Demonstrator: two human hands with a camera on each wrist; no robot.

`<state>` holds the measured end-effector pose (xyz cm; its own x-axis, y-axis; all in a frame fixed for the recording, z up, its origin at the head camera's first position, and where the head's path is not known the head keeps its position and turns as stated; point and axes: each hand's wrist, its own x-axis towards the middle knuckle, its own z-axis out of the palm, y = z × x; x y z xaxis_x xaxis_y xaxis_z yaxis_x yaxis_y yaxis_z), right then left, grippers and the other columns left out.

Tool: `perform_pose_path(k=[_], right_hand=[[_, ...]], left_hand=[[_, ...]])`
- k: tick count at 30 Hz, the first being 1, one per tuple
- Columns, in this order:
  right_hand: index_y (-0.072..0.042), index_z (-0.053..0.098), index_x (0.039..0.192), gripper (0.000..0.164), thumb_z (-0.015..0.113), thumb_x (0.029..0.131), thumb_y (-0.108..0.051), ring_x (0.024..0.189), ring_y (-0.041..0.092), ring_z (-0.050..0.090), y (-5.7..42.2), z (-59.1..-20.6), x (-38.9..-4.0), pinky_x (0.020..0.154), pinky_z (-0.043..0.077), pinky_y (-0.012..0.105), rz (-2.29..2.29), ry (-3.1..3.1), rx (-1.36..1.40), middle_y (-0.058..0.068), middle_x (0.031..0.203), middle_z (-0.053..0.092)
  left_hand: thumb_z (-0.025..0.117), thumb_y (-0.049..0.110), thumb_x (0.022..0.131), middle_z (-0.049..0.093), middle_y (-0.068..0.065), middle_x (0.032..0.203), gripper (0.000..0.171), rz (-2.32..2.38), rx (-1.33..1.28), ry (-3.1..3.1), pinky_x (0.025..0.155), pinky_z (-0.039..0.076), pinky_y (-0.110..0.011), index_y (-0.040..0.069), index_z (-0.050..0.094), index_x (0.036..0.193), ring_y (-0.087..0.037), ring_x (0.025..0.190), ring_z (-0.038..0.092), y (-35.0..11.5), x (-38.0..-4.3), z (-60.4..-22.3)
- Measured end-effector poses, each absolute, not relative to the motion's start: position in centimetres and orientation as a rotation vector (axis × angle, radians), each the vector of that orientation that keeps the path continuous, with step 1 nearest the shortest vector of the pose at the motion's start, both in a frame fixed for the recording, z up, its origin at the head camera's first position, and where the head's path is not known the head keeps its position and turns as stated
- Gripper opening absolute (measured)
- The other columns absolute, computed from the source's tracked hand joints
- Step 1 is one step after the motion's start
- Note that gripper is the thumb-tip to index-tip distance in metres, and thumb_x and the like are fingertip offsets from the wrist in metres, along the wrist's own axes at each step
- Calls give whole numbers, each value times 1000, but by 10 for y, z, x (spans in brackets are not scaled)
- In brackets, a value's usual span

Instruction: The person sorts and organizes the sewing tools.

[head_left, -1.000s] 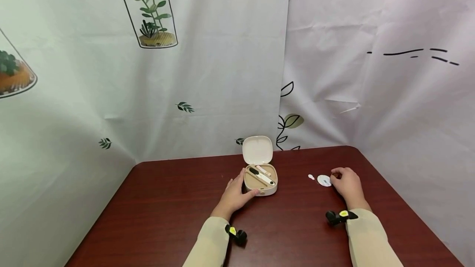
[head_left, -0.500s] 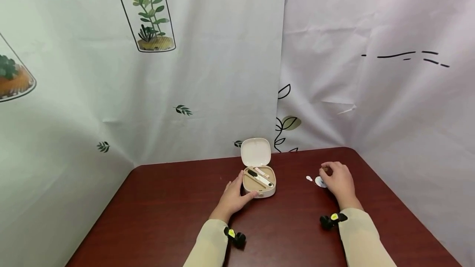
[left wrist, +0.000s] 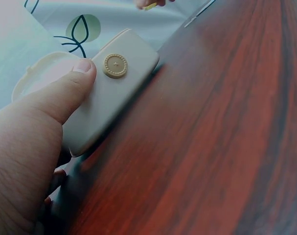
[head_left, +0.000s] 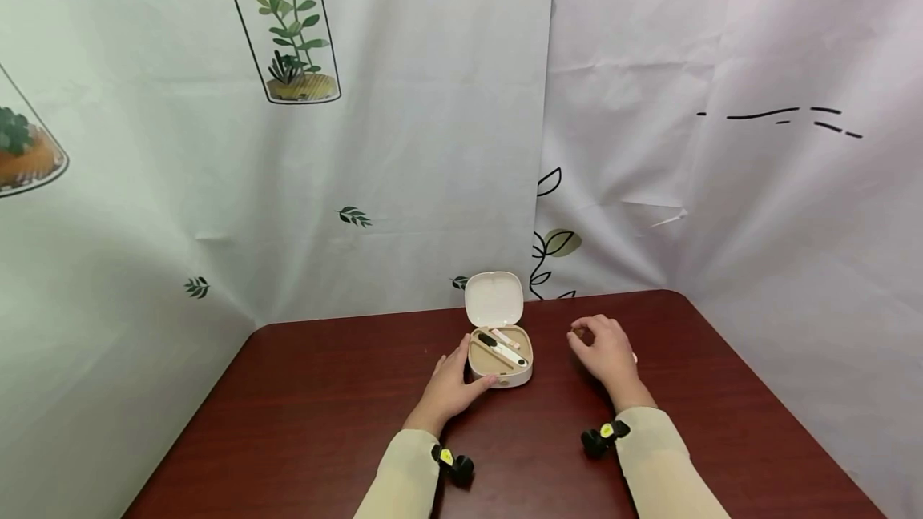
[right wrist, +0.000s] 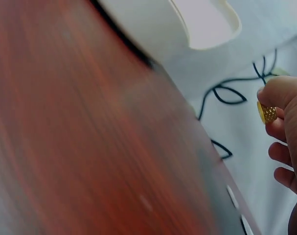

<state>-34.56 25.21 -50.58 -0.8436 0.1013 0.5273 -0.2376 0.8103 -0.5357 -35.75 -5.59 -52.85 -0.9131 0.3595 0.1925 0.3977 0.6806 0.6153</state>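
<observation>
a small cream case [head_left: 501,359] sits at the centre of the head view, on a dark red bench [head_left: 303,423], with its hinged lid [head_left: 493,299] standing open toward the backdrop. the left hand [head_left: 453,381] rests against the case's left front corner, the thumb [left wrist: 65,95] pressed flat on the front wall beside a round gold button [left wrist: 115,65] (the other fingers are mostly hidden under it). inside the case, a white and black tool [head_left: 502,348] lies diagonally with a small pink piece [head_left: 506,336] beside it.

just right of the case, raised slightly off the bench, the right hand [head_left: 604,352] pinches a small gold thimble [right wrist: 267,112] between thumb and fingertips; its dimpled surface shows at the right edge of the right wrist view. the thimble is judged best carried level and lowered into a free part of the tray, with the case kept steadied so that it is not pushed along the smooth wood. a sliver of something white [head_left: 634,357] shows behind the right hand.
</observation>
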Motion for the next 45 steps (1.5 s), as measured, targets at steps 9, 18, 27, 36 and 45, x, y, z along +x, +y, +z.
perform_pose_path(k=[9,18,27,36,45], right_hand=[[-11,74,95,13,78,85,-18,92,25,58,215,-507,-351,80,48,45,834,-2430,188,1,90,65],[-14,74,96,12,78,87,-20,92,21,57,190,-506,-350,80,48,42,871,-2488,200,-2,93,64],[-15,73,100,16,80,88,-22,97,21,57,181,-506,-349,86,49,45,915,-2534,279,-2,98,65],[-11,73,100,16,80,88,-18,91,20,59,175,-508,-352,85,51,46,1040,-2530,229,1,98,64],[-7,76,99,15,78,88,-18,89,22,59,174,-506,-354,80,50,41,1293,-2572,64,8,99,65]], left_hand=[[66,64,88,35,-16,161,104,-1032,-629,-2842,121,18,-55,4,23,161,-30,148,35,-56,-359,-528],[65,65,89,36,-16,160,104,-1034,-631,-2830,121,18,-56,4,23,161,-29,147,36,-56,-360,-531],[66,63,89,37,-16,160,103,-1024,-642,-2826,121,19,-57,3,23,160,-31,147,37,-56,-359,-529],[65,65,89,36,-17,160,103,-1036,-632,-2830,121,19,-57,4,23,161,-31,147,36,-56,-359,-528],[65,64,89,35,-16,161,103,-1039,-639,-2828,121,18,-57,3,22,161,-30,147,35,-55,-361,-529]])
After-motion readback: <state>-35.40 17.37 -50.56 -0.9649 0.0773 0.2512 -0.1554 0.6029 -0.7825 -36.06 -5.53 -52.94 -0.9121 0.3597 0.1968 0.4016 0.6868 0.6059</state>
